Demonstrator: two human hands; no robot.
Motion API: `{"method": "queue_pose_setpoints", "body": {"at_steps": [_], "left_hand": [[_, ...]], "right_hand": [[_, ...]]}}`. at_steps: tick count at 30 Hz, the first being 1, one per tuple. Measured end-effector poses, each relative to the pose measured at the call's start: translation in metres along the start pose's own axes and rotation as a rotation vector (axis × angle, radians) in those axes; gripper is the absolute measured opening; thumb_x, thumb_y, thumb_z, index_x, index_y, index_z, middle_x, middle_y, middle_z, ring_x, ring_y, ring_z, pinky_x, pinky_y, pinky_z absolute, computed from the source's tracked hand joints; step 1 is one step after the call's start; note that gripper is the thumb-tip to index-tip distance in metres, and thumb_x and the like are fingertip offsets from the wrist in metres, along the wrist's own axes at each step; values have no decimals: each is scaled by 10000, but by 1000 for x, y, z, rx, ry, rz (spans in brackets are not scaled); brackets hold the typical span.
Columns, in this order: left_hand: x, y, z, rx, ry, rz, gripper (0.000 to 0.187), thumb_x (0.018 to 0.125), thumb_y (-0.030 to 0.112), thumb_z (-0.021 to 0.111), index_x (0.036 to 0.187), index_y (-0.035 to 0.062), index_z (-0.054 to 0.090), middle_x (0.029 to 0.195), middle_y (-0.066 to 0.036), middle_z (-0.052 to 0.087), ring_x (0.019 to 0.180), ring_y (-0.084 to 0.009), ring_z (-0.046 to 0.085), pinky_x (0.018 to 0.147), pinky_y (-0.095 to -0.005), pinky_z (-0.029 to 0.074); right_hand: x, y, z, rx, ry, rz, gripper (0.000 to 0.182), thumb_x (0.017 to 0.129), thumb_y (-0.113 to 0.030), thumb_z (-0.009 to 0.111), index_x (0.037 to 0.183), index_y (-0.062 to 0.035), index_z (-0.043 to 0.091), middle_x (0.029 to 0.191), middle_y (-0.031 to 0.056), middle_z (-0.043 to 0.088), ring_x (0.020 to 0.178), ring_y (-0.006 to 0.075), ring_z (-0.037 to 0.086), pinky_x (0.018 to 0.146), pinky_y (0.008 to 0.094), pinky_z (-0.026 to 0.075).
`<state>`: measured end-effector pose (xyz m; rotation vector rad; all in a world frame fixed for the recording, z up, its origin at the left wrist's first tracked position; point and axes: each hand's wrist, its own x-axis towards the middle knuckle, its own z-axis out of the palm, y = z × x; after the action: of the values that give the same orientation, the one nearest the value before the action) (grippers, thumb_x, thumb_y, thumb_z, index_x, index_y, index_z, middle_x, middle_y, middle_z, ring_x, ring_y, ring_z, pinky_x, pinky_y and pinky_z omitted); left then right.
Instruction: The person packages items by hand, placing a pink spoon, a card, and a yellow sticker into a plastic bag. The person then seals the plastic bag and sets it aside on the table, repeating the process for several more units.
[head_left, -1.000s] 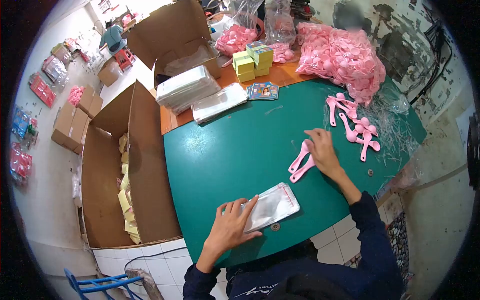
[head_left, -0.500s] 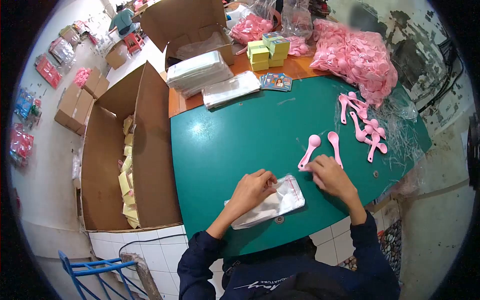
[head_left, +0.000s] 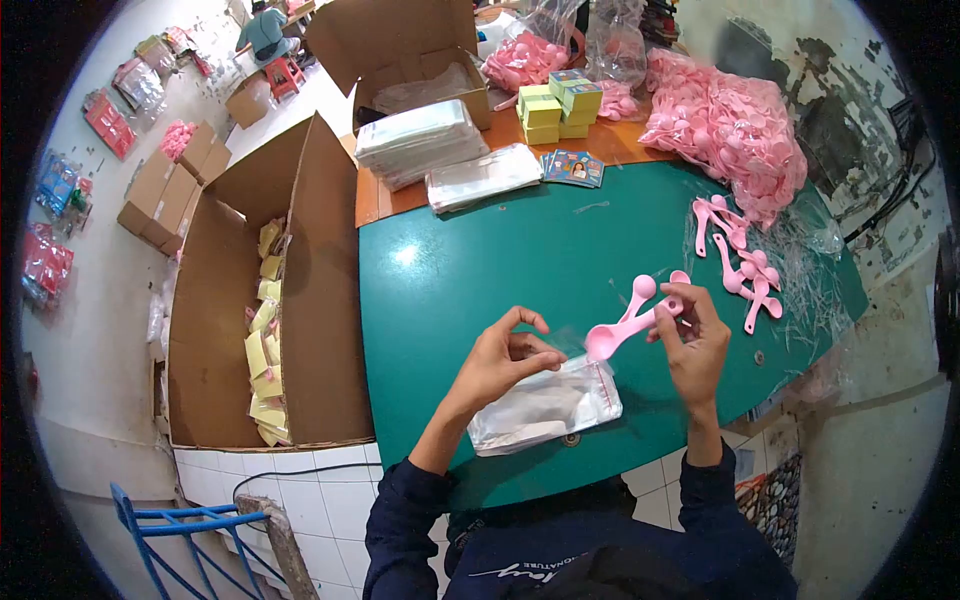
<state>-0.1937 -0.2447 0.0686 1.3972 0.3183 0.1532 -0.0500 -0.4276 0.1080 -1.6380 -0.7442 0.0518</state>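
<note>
My right hand pinches the handle of a pink spoon, its bowl pointing left over the clear bags. Thumb and fingers of my left hand curl round the edge of a clear plastic bag, which is hard to make out. Below both hands lies a stack of clear bags on the green table. Behind the held spoon, another pink spoon rests on the table, and a further spoon is partly hidden by my right hand.
Several pink spoons lie at the right, below a large bag of spoons. Bag stacks, cards and yellow blocks stand at the back. Left is a tall carton; a person sits far off.
My right hand has lifted a pink spoon from the table and brought it towards my left hand. My left hand has opened wider beside the lifted clear plastic. The view has shifted slightly.
</note>
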Motion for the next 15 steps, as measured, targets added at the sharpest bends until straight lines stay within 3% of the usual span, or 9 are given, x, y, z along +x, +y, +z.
{"method": "queue_pose_setpoints", "body": {"at_steps": [6, 15], "left_hand": [[-2, 10, -3, -45, 9, -30, 355, 786, 37, 685, 1072, 24, 476, 843, -135, 674, 799, -143, 642, 727, -264, 494], [7, 30, 8, -99, -28, 89, 301, 845, 82, 624, 1115, -1, 521, 897, -106, 679, 863, -137, 632, 783, -263, 494]], "right_hand": [[1, -13, 13, 254, -9, -54, 173, 840, 25, 577, 1013, 26, 576, 826, 55, 552, 699, 130, 607, 598, 251, 539], [10, -21, 18, 169, -206, -28, 201, 824, 16, 607, 1023, 3, 584, 847, 64, 587, 731, 140, 625, 635, 243, 526]]}}
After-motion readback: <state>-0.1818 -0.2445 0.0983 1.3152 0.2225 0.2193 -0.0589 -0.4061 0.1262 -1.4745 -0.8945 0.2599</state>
